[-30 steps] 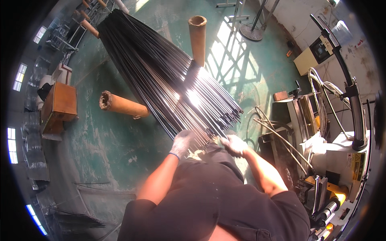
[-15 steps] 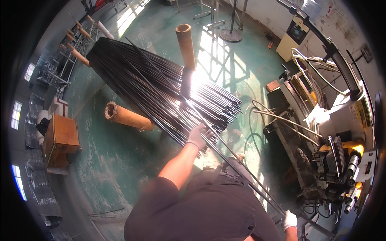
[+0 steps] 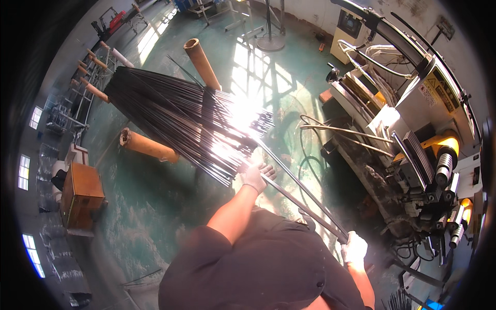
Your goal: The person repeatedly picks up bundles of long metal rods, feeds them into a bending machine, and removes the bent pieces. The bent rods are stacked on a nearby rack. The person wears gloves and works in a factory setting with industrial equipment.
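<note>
My right hand point(image 3: 354, 248), in a white glove, is closed round the near ends of two long thin metal rods point(image 3: 305, 187). Both slant up and left toward a large stack of dark metal rods point(image 3: 160, 108). My left hand point(image 3: 256, 177), also gloved, is at the near end of that stack with its fingers stretched apart. One of the two rods passes at its fingers; the other runs farther right, apart from it. Bright glare hides where the rods meet the stack.
Brown cardboard tubes, one upright point(image 3: 202, 63) and one lying point(image 3: 150, 146), are beside the stack. A machine point(image 3: 413, 170) with hoses and yellow parts takes up the right side. An orange-brown wooden cabinet point(image 3: 82, 191) stands at left, and a round-based stand point(image 3: 270, 42) at the back.
My right hand has moved up and left, bringing the rod ends closer to my body. The left hand remains by the stack's near end, its fingers spread. The view has shifted.
</note>
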`<state>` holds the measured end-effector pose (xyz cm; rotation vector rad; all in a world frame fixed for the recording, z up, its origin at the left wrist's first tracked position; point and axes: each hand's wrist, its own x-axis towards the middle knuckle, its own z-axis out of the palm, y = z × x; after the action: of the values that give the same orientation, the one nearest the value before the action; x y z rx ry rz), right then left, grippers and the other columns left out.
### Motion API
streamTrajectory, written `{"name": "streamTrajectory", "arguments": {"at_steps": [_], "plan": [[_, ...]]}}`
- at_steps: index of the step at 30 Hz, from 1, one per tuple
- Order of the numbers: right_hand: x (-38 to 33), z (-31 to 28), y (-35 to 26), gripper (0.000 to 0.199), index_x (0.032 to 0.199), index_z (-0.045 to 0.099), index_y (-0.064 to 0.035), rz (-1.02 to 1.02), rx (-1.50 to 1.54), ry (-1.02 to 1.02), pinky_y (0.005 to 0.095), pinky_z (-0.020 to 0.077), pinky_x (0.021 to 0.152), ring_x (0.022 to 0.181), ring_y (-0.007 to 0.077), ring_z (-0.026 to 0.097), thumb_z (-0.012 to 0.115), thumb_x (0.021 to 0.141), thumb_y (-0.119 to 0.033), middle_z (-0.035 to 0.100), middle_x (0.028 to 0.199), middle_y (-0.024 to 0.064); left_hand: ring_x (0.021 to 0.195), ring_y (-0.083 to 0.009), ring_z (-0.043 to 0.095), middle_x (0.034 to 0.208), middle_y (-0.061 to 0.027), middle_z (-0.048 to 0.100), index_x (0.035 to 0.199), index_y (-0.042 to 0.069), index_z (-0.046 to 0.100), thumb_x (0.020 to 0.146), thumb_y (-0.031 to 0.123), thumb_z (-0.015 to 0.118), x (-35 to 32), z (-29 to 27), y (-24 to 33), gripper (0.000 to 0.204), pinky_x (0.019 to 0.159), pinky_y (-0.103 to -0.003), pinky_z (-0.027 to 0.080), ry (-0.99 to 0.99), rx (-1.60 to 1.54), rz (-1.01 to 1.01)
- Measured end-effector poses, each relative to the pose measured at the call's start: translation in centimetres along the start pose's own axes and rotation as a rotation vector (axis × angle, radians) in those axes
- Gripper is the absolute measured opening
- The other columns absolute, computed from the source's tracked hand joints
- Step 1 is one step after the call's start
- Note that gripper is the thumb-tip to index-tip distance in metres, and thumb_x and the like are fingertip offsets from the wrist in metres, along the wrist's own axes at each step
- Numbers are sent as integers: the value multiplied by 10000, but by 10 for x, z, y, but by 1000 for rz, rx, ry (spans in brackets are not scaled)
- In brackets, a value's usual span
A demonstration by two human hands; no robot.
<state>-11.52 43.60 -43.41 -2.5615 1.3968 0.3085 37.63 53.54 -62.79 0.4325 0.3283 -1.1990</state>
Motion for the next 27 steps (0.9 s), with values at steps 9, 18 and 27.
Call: {"name": "streamTrajectory", "arguments": {"at_steps": [9, 18, 27], "plan": [[-88, 19, 139, 225, 900, 641, -78, 7, -13, 18, 517, 531, 746, 789, 407, 686, 766, 714, -95, 684, 786, 176, 1205, -421, 593, 1259, -183, 657, 1275, 18, 617, 1101, 434, 529, -43, 55, -77, 459, 1121, -611, 429, 260, -27, 40], [-41, 29, 80, 229, 1055, 638, -59, 73, -186, -45, 480, 459, 901, 982, 347, 638, 674, 843, -138, 666, 974, 161, 1019, -335, 621, 1184, -137, 646, 1193, 84, 633, 1093, 347, 518, -8, 5, -89, 304, 930, -469, 505, 209, 1, -102], [11, -7, -11, 176, 848, 655, -112, 102, 59, -30, 473, 531, 757, 803, 362, 701, 761, 775, -231, 698, 798, 143, 1284, -403, 554, 1347, -162, 613, 1276, 80, 631, 1109, 377, 539, -24, 80, -59, 353, 1169, -632, 412, 336, 50, -32]]}}
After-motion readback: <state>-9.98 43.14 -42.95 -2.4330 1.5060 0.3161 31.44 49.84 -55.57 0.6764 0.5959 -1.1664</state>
